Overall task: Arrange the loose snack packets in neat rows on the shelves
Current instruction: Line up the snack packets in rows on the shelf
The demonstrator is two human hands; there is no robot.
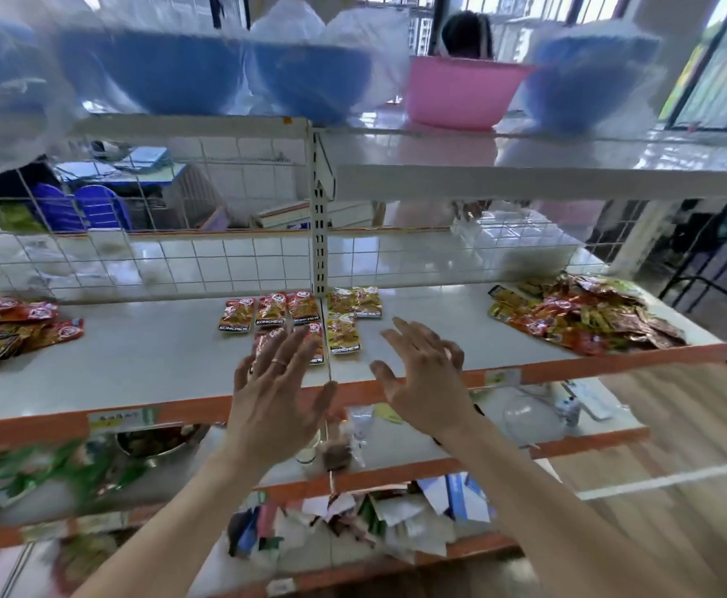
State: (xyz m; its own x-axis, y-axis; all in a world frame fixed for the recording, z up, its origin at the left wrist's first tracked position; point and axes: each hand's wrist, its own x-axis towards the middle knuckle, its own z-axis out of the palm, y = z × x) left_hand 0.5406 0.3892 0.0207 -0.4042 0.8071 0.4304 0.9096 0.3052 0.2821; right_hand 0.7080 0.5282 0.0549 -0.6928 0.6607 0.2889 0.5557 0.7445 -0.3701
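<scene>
Both the left hand (273,394) and the right hand (426,377) hovered empty with fingers spread over the shelf (146,360), near the few rowed packets (297,321), where a careless sweep could probably scatter them toward the loose pile (582,317).

The pale grey shelf board with its orange front lip (146,360) lies bare between the loose heap of red foil packets at the left end (16,328) and the small block of red and yellow packets laid in rows at the middle (297,315). Bare board also runs from that block to the tangled pile of red and yellow packets at the right end (586,315). Behind stands a white wire grid back panel (180,261), split by a slotted white metal upright (319,235) (right behind the rows). Overhead, a white upper shelf board (526,183) limits height.
</scene>
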